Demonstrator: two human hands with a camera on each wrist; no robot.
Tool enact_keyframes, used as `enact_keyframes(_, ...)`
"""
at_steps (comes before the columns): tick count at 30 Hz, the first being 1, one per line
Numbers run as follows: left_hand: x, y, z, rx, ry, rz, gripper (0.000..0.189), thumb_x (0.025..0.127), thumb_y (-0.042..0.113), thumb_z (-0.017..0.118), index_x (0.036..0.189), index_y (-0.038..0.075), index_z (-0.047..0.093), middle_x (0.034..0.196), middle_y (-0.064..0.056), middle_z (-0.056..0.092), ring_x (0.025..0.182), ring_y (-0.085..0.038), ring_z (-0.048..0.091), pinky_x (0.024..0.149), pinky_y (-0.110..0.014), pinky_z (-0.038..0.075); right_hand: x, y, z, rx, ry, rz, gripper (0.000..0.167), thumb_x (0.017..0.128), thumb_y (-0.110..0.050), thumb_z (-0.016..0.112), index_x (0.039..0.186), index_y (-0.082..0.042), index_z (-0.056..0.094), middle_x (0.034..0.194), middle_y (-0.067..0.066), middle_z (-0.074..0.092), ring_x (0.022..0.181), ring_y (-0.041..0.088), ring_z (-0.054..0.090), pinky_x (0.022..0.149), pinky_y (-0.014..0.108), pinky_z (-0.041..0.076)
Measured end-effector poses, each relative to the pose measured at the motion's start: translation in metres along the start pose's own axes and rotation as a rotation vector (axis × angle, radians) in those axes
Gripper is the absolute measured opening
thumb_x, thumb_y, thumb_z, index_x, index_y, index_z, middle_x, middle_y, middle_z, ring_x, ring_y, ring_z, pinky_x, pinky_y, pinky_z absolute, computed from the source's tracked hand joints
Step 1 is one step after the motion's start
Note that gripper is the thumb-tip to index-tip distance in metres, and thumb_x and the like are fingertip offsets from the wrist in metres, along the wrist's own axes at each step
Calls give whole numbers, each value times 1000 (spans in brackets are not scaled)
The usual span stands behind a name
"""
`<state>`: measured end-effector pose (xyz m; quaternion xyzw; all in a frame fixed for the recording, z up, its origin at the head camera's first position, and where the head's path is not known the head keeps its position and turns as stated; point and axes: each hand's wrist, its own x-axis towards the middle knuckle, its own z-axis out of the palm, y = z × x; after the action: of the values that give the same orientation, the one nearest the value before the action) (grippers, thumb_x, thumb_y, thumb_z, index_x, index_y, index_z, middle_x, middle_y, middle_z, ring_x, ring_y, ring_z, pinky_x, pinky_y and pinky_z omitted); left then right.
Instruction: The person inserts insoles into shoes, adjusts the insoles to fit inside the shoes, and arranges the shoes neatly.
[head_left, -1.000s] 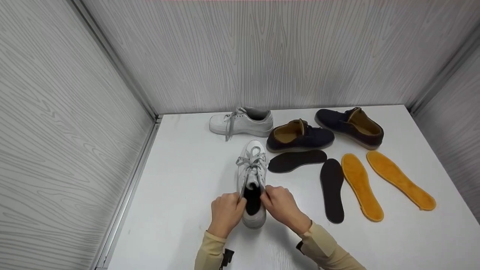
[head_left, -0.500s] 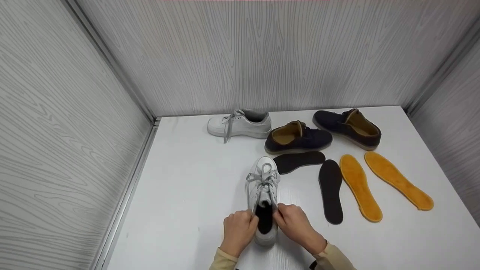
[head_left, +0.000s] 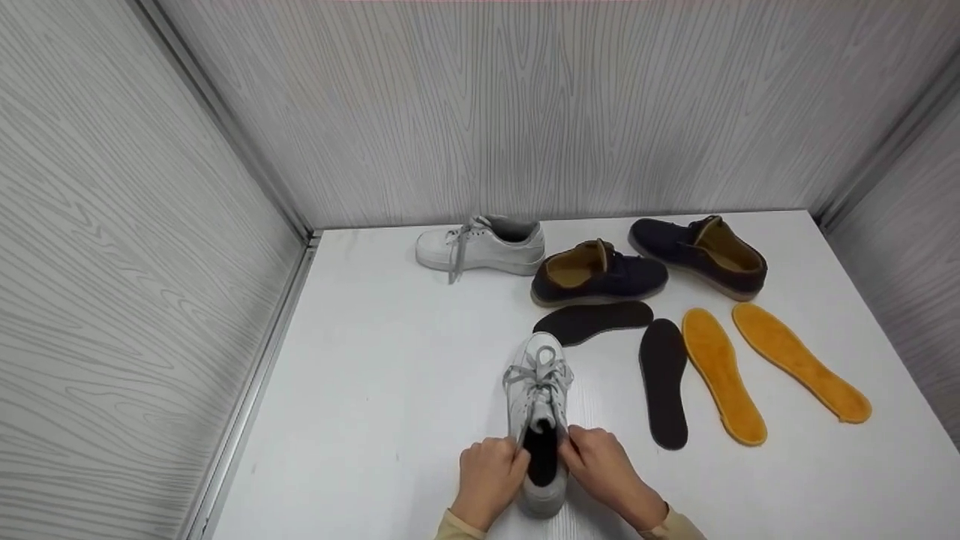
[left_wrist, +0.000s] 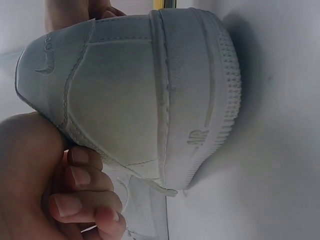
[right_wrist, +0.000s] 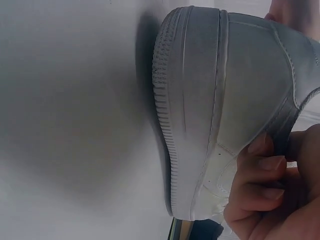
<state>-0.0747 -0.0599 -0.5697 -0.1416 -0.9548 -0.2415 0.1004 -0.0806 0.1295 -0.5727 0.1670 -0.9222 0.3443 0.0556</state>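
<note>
A white lace-up sneaker (head_left: pixel 541 397) points toe-away on the white tabletop, its laces tied in a bow and its inside dark. My left hand (head_left: pixel 491 478) pinches the left side of its collar, thumb over the edge. On the opposite side of the opening, my right hand (head_left: pixel 602 469) pinches the collar in the same way. In the left wrist view, the curled fingers (left_wrist: pixel 82 202) lie by the collar above the sole marked AIR. The right wrist view has bent fingers (right_wrist: pixel 257 185) against the sneaker's upper. The toe overlaps a dark insole (head_left: pixel 596 319) in the head view.
A second white sneaker (head_left: pixel 484 247) lies at the back. Two navy shoes, one nearer (head_left: pixel 630 277) and one farther (head_left: pixel 667 236), stand right of it. Another dark insole (head_left: pixel 664 386) and two yellow insoles (head_left: pixel 724 375) lie on the right. Grey wood-grain panels (head_left: pixel 480 112) enclose the table.
Both hands have drawn the sneaker toward the near edge and somewhat to the right, keeping hold of its collar. The other shoes and the insoles stay where they were.
</note>
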Motion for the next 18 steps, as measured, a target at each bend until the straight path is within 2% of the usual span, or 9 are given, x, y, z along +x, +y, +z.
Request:
enact_keyframes(3, 2, -2, 2, 2, 1, -3, 43, 81, 17, 64, 51, 19, 34, 45, 6, 36, 40, -11, 31, 39, -29, 27, 2, 2, 2, 1, 26, -25, 35, 90, -6, 61, 63, -17, 41, 56, -14, 32, 49, 4, 32, 46, 23, 31)
enact_keyframes(6, 2, -6, 1, 10, 10, -14, 42, 82, 18, 64, 51, 19, 36, 45, 5, 38, 40, -11, 31, 39, -29, 28, 6, 1, 5, 6, 16, -42, 35, 91, -6, 60, 64, -17, 41, 56, -13, 31, 49, 3, 32, 46, 23, 30)
enact_keyframes(13, 8, -17, 0, 39, 37, -20, 42, 81, 17, 64, 50, 20, 35, 46, 7, 35, 41, -10, 28, 39, -27, 26, 20, -1, 12, 13, -37, -23, 33, 93, -6, 56, 64, -16, 42, 56, -12, 32, 48, 2, 31, 46, 22, 30)
enact_keyframes(18, 14, -21, 0, 34, 29, -32, 42, 81, 17, 63, 49, 20, 36, 46, 7, 36, 41, -10, 29, 39, -27, 27, 27, 0, 15, 4, -13, -33, 34, 91, -5, 57, 63, -16, 40, 55, -12, 28, 47, 2, 28, 45, 22, 28)
